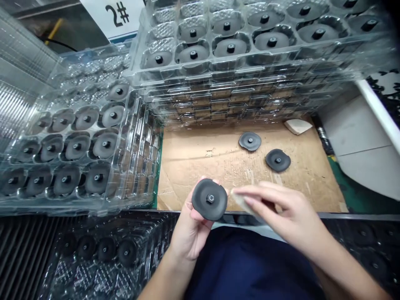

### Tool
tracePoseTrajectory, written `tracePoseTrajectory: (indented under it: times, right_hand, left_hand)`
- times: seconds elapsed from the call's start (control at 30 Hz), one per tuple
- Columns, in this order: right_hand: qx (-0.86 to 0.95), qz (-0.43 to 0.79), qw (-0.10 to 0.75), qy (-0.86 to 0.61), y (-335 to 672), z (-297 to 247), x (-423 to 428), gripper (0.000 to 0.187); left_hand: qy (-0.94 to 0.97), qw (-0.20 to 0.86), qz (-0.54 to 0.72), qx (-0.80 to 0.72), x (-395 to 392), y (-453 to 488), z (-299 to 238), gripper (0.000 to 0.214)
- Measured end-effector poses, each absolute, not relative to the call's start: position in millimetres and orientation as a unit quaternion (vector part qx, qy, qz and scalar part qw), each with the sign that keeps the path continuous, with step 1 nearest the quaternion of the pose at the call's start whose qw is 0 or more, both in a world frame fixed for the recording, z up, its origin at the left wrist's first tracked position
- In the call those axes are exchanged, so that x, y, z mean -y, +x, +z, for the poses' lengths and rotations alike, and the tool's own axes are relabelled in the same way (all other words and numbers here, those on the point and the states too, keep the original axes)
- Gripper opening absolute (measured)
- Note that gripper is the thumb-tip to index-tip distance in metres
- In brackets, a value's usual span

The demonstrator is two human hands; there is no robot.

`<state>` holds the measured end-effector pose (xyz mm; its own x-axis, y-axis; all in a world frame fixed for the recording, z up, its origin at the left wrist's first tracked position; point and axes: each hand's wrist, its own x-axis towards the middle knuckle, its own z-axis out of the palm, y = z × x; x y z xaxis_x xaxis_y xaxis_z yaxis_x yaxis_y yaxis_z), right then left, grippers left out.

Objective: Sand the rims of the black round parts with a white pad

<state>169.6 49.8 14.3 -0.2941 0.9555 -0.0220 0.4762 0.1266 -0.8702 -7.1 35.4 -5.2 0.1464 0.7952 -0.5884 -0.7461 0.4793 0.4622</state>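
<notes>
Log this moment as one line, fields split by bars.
left hand: holds disc | right hand: pinches pale pad, blurred | cardboard: two loose discs | tray stack: discs in top pockets

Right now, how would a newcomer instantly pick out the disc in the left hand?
Find the brown cardboard sheet; at its near edge is the left hand. It holds a dark disc with a short central stem. Unlike the loose discs on the cardboard and those in clear trays, this one is held.
</notes>
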Motion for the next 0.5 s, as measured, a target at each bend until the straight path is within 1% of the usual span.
tracePoseTrajectory:
  times: [0.07, 0.13, 0.23, 0.3, 0.4, 0.43, 0.5]
  right_hand:
    - [0.647, 0.392, 0.289, -0.587, 184, -1, -47, 0.019]
    - [0.614, 0.389, 0.302, -0.617, 191, -5, -43, 0.019]
    - [0.606, 0.367, 0.342, -0.617, 186, 11, -40, 0.018]
    - [0.64, 0.335, 0.375, -0.581, 174, 28, -41, 0.019]
    - [0.725, 0.305, 0.412, -0.46, 155, 48, -45, 0.023]
    - [0.745, 0.32, 0.403, -0.424, 150, 51, -47, 0.023]
    - [0.762, 0.38, 0.356, -0.386, 145, 52, -50, 0.023]
  left_hand:
    - [0.028, 0.759, 0.506, -0.408, -37, -7, -4, 0.063]
    - [0.026, 0.764, 0.496, -0.411, -39, -4, -2, 0.065]
    - [0.03, 0.768, 0.486, -0.416, -39, 5, 0, 0.069]
    - [0.043, 0.766, 0.488, -0.416, -37, 10, -1, 0.068]
    - [0.078, 0.769, 0.48, -0.415, -31, 11, -3, 0.062]
    - [0.089, 0.769, 0.479, -0.414, -29, 10, -4, 0.062]
    - [0.101, 0.759, 0.489, -0.419, -27, 8, -4, 0.066]
